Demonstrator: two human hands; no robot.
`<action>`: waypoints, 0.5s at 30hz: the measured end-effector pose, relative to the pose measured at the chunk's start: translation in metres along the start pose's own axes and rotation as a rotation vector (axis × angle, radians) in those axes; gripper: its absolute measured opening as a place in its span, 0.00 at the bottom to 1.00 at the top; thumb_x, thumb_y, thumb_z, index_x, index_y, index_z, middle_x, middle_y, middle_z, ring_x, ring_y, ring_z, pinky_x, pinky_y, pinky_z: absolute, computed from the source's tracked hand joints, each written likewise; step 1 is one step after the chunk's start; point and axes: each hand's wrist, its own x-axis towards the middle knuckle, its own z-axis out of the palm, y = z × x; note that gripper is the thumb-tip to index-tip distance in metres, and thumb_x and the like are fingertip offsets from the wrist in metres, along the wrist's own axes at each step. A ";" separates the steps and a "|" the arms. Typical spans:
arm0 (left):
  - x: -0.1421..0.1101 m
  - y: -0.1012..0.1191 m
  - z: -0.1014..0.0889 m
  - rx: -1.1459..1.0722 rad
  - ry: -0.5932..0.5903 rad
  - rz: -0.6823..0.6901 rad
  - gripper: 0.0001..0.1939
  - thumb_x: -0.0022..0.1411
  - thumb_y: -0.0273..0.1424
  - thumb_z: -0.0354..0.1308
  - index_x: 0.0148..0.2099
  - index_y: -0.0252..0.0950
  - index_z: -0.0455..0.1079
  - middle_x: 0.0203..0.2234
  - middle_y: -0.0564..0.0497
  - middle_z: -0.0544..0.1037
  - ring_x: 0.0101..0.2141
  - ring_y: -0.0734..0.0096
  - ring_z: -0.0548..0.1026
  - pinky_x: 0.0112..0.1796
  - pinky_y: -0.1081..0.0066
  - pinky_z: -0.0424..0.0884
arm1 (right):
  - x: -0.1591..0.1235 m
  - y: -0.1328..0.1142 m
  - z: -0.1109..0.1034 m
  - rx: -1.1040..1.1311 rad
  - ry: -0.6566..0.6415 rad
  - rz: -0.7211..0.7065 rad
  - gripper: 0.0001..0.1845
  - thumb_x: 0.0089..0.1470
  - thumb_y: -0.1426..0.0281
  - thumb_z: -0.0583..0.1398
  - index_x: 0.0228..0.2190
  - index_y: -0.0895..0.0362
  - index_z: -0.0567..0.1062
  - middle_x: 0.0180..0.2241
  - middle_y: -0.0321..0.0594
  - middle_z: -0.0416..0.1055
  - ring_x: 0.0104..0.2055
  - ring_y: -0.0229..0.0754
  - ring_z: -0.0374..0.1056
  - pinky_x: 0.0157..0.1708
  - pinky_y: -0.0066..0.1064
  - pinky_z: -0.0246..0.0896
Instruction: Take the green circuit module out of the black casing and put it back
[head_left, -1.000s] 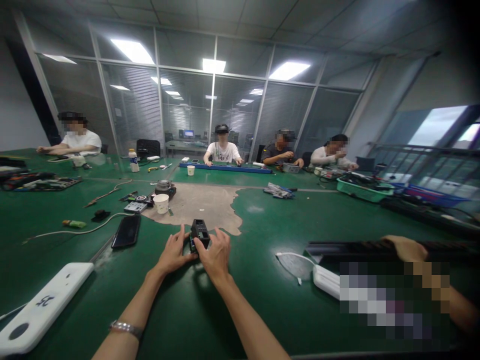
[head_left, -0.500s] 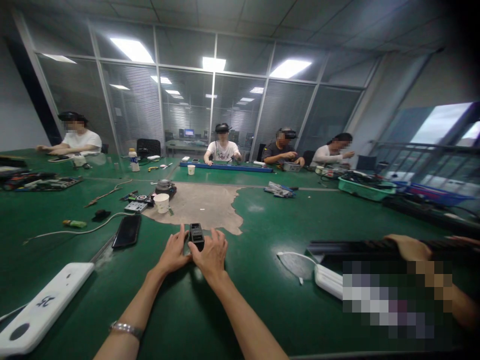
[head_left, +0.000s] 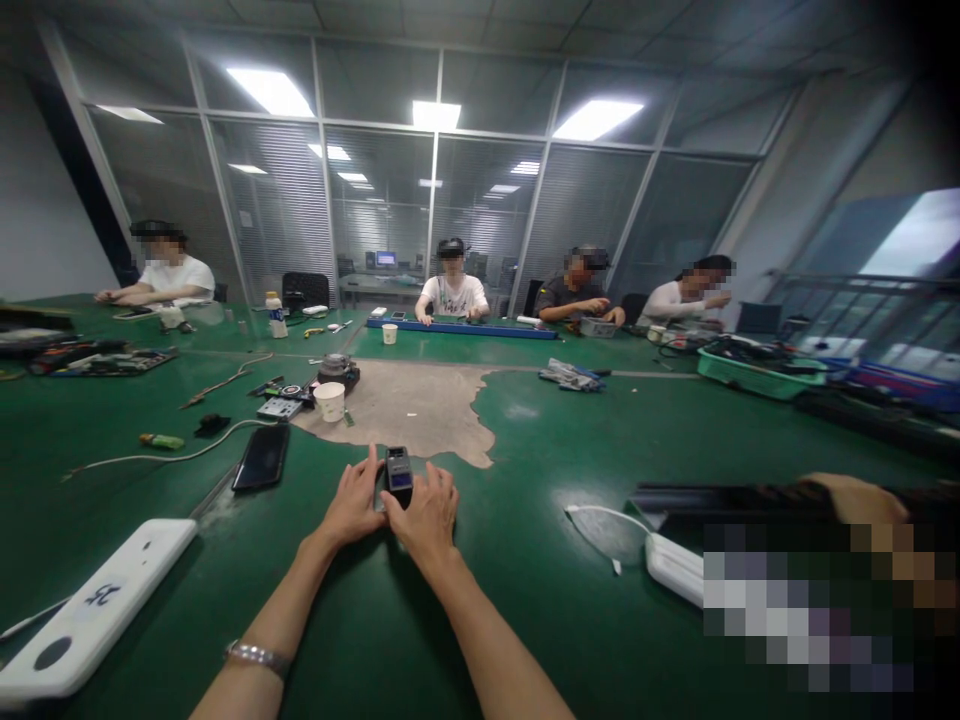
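Observation:
A small black box-shaped device [head_left: 398,472] stands upright on the green table [head_left: 525,600] just in front of me. My left hand [head_left: 354,506] grips its left side with the fingers curled round it. My right hand [head_left: 430,514] holds its right side, thumb against the lower front. The face towards me has a small bluish panel. I wear a metal watch [head_left: 253,656] on the left wrist.
A black phone [head_left: 262,457], a paper cup [head_left: 330,401] and small parts lie to the left, a white device [head_left: 90,612] at near left, a white adapter with cable [head_left: 671,566] to the right. Another person's hand [head_left: 855,496] rests at far right. Several people sit across the table.
The device has been turned between my hands and stood more upright, its bluish face now towards me. The view has shifted slightly; both hands stay on it.

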 end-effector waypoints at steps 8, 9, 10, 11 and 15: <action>0.000 -0.002 0.001 0.001 0.012 0.035 0.66 0.55 0.40 0.66 0.74 0.35 0.17 0.66 0.37 0.64 0.67 0.44 0.56 0.66 0.43 0.43 | 0.007 -0.004 -0.008 0.143 0.044 0.034 0.19 0.54 0.56 0.67 0.40 0.58 0.81 0.58 0.53 0.70 0.60 0.59 0.60 0.57 0.47 0.57; 0.000 -0.003 0.001 0.003 0.015 0.041 0.66 0.56 0.43 0.66 0.74 0.35 0.17 0.66 0.38 0.64 0.67 0.44 0.56 0.66 0.43 0.44 | 0.010 -0.004 -0.012 0.161 0.062 0.031 0.20 0.54 0.56 0.67 0.41 0.59 0.80 0.58 0.53 0.70 0.60 0.58 0.61 0.58 0.46 0.57; 0.000 -0.002 0.001 0.005 0.018 0.045 0.66 0.57 0.45 0.66 0.74 0.36 0.17 0.66 0.38 0.65 0.67 0.44 0.57 0.66 0.43 0.45 | 0.013 -0.002 -0.017 0.175 0.083 0.024 0.21 0.55 0.56 0.67 0.42 0.60 0.80 0.57 0.54 0.70 0.60 0.58 0.61 0.58 0.46 0.57; 0.000 -0.002 0.001 0.007 0.020 0.048 0.66 0.58 0.47 0.66 0.74 0.36 0.17 0.66 0.38 0.65 0.66 0.44 0.57 0.65 0.43 0.46 | 0.017 0.001 -0.021 0.184 0.102 0.015 0.22 0.56 0.56 0.66 0.44 0.61 0.80 0.57 0.55 0.70 0.60 0.57 0.61 0.58 0.46 0.56; 0.001 0.000 -0.001 0.004 0.004 0.053 0.64 0.59 0.52 0.64 0.75 0.36 0.19 0.66 0.37 0.65 0.66 0.43 0.58 0.64 0.44 0.49 | 0.023 0.031 -0.034 0.154 0.160 0.001 0.23 0.58 0.55 0.65 0.46 0.62 0.79 0.57 0.56 0.70 0.60 0.57 0.62 0.59 0.46 0.56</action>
